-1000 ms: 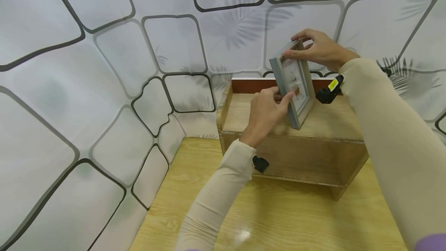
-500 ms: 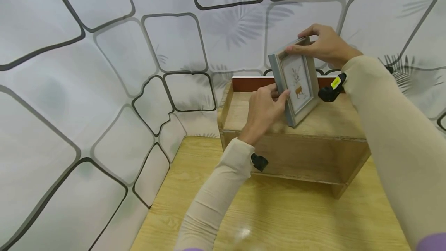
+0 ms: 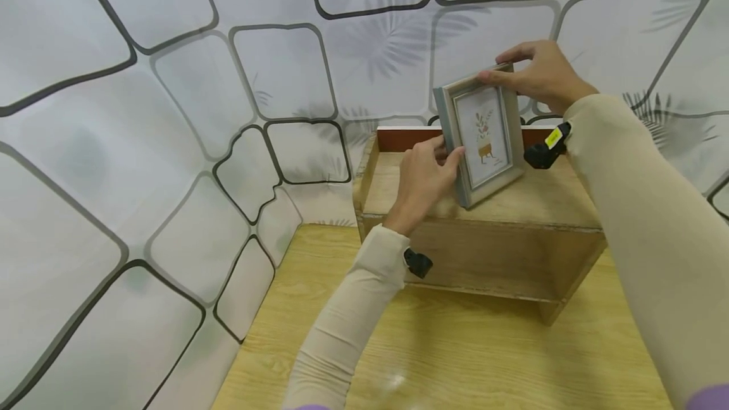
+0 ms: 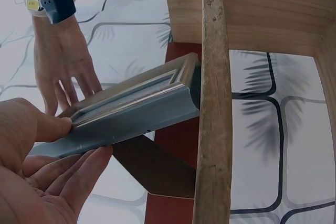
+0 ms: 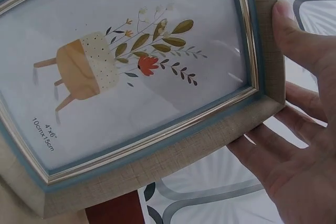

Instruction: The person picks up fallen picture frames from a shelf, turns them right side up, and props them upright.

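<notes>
On top of the wooden shelf box (image 3: 512,207) a picture frame (image 3: 481,135) stands upright on its lower edge, tilted a little backward, with its glass front turned toward the person. Behind the glass is a print of a potted plant on a small stool, with a red flower among the leaves; the right wrist view shows the size marking printed near one corner. At the frame's left edge, the left hand (image 3: 424,179) pinches the blue-grey moulding between thumb and curled fingers, low on that side. At the frame's upper right corner, the right hand (image 3: 538,74) grips the top edge, thumb on the front face and fingers wrapped behind. Behind the frame, in the left wrist view, a dark stand leg (image 4: 152,166) slants from the back of the frame toward the box. Behind the frame runs the box's reddish-brown back rail (image 3: 407,139). Below the frame, the box sits on a light wooden table (image 3: 455,359), pushed against a white wall (image 3: 171,112) patterned with dark rounded outlines and faint leaf shadows. Both arms wear cream sleeves (image 3: 347,334), each with a small black device at the wrist.
</notes>
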{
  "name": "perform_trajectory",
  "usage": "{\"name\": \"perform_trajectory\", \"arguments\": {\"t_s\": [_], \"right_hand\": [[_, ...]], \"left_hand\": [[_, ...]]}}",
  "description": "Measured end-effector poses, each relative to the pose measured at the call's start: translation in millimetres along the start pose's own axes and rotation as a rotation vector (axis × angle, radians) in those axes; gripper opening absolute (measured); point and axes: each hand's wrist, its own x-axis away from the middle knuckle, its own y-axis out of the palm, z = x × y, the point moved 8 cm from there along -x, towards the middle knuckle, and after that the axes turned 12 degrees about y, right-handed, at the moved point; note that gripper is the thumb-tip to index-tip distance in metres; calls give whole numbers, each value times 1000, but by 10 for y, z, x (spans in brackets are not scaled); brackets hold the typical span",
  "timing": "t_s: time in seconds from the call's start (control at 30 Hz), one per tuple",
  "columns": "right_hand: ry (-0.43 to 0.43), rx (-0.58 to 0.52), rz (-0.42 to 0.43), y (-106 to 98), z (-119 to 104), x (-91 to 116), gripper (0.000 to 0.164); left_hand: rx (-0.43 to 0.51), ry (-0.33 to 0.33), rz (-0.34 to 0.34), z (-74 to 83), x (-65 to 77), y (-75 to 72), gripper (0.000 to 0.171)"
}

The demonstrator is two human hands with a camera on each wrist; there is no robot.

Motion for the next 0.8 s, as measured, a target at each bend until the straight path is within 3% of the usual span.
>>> {"name": "perform_trajectory", "arguments": {"t_s": [0.3,0.47,0.6,0.8], "right_hand": [[32,-23,43,-78,89,38,85],[33,-41,62,-113,88,50,85],[33,-70,80,-133,84,60,84],[46,-97,104,-173,102,90,85]], "left_hand": [[2,-11,13,-63,-7,-31,33],[-66,2,40,-35,6,-56,34],[-118,10,23,-17,31,-42,40],[-96,8,41,-63,40,-40,35]]}}
